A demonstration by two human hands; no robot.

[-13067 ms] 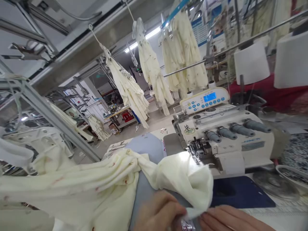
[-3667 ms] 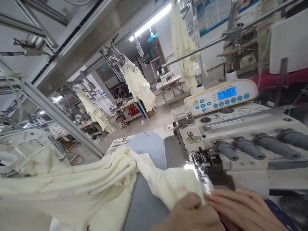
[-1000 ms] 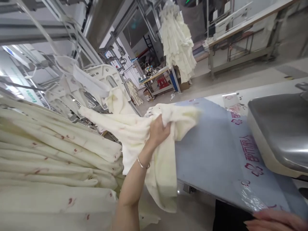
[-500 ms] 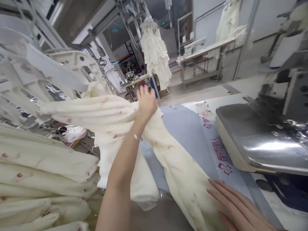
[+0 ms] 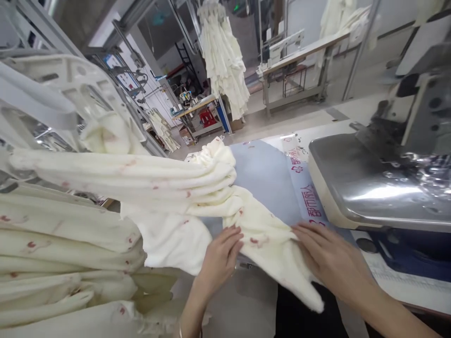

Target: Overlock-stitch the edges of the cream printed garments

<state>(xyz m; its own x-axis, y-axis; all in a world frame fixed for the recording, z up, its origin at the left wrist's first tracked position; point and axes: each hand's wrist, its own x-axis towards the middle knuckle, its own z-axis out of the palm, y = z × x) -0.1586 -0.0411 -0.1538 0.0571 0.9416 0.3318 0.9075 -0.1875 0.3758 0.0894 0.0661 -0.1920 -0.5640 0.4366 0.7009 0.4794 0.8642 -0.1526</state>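
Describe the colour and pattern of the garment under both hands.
The garment is cream with small scattered red marks, seen best in the head view.

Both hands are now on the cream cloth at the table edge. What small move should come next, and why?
Probably slide the cream cloth right, toward the sewing machine. The left hand and right hand lie flat on its end, which hangs off the blue table top, apart from the machine.
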